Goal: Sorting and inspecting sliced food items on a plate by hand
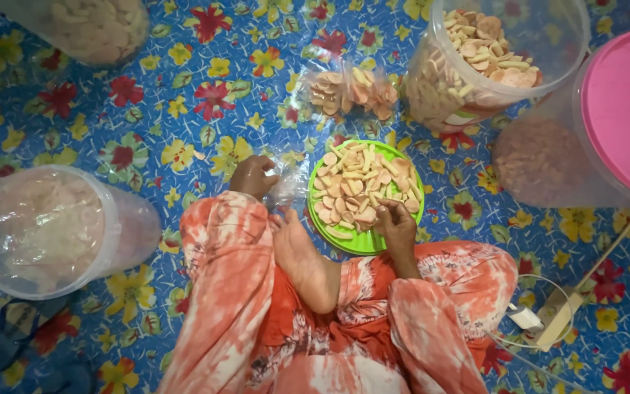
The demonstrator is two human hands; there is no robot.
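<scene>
Nearest the camera, the person sits cross-legged in an orange-and-white patterned garment, with one bare foot [308, 259] resting sole-up between the knees. Just beyond the foot, the right hand [395, 225] reaches over the near edge of a green plate [362, 242], its fingers curled down and pinching at the crackers [362, 190] heaped there; how many pieces it has hold of cannot be told. The crackers are pale pink and cream, some round, some stick-shaped, and they cover most of the plate. To the left of the plate, the left hand [253, 176] is closed loosely around the mouth of a small clear plastic bag [289, 182], which lies crumpled between the hand and the plate's rim. All of this sits on a blue floor mat [184, 95] printed with red and yellow flowers. At the person's left side stands a clear plastic tub [52, 230] filled with pale crackers. At the right, near the knee, lies a white power strip [559, 314] with a thin cable looping from it. Farther out, beyond the plate, rests a filled clear packet of crackers [351, 91]. Just right of it stands an open clear tub [490, 58] full of mixed crackers, and beside that a container with a pink lid [625, 109]. At the far left corner another clear container [89, 25] of crackers is partly in view.
</scene>
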